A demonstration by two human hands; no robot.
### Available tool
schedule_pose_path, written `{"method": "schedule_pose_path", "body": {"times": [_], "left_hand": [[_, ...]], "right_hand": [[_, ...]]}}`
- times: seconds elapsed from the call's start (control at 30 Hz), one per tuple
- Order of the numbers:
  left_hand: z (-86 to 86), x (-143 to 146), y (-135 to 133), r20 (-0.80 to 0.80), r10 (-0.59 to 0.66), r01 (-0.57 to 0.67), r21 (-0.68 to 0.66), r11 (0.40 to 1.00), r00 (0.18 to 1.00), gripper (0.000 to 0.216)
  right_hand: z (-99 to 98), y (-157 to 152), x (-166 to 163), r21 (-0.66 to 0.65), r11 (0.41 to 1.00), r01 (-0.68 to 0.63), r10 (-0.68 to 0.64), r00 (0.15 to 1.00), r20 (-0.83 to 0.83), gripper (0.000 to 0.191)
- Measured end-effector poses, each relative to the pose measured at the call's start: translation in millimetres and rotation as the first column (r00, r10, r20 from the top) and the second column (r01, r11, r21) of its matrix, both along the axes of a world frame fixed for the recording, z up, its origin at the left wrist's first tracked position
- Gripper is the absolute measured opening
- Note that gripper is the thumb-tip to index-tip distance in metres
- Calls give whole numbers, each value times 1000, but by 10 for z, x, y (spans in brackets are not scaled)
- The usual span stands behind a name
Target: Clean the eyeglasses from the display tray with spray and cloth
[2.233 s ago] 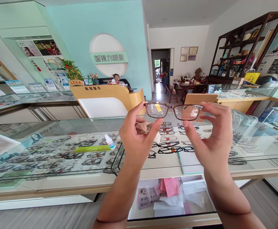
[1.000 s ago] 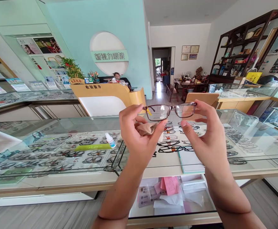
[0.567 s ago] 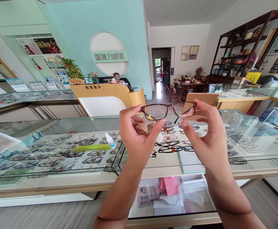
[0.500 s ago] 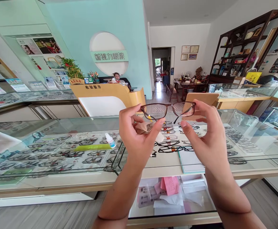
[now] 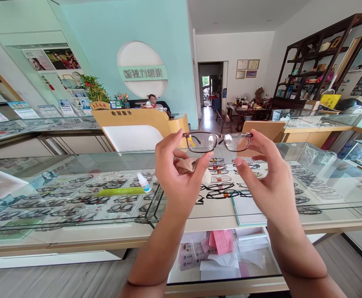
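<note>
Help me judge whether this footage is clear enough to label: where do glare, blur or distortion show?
Head view: pale reflections lie on the glass counter, mostly at picture left, and light glints on the lenses of the glasses; head view, background: the far doorway is washed out, and the dark shelf leans, probably wide-angle distortion; head view, foreground: left hand and right hand look reasonably sharp.

teal wall, round niche with lettered sign across it. wooden counter in front, leafy plant at one end; person seated behind. far back: low bench beside a cluttered table, four small wall frames above. right: dark open shelf, yellow bag below.
</note>
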State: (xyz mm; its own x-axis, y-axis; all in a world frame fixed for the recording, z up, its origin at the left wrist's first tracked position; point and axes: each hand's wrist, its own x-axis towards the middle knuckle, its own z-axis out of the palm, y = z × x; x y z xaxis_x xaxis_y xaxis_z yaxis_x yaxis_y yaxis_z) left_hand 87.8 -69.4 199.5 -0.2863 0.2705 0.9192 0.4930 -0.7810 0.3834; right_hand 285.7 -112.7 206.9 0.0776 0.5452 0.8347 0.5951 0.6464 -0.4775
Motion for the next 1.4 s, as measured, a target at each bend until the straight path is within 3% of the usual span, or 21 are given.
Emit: {"method": "schedule_pose_path", "body": {"times": [0.2,0.37,0.5,0.67,0.83,1.07,1.4], "left_hand": [[31,-19,61,51,-53,58,-103,993,997,66],[18,-37,104,31,-70,73,-109,991,997,67],[-13,-1,145,38,-47,48,-33,998,998,67],[-64,51,223,16,-12,8,209,978,1000,73],[-102,45,251,-12,31,-28,194,980,999,73],[-112,38,241,-10,-60,61,197,979,998,75],[-86,33,275,-19,-100,102,221,970,995,76]], "right_hand": [[51,-62,-38,91,996,-23,21,1000,15,69],[81,-111,-78,111,993,-27,24,999,25,68],[63,-92,-99,139,989,-41,44,999,-20,60],[25,0,-118,198,979,-52,95,972,-214,40],[10,96,-129,174,984,-46,105,932,-347,29],[-1,195,-124,115,978,-175,208,878,-431,26],[50,159,-121,129,918,-375,376,720,-583,14]]}}
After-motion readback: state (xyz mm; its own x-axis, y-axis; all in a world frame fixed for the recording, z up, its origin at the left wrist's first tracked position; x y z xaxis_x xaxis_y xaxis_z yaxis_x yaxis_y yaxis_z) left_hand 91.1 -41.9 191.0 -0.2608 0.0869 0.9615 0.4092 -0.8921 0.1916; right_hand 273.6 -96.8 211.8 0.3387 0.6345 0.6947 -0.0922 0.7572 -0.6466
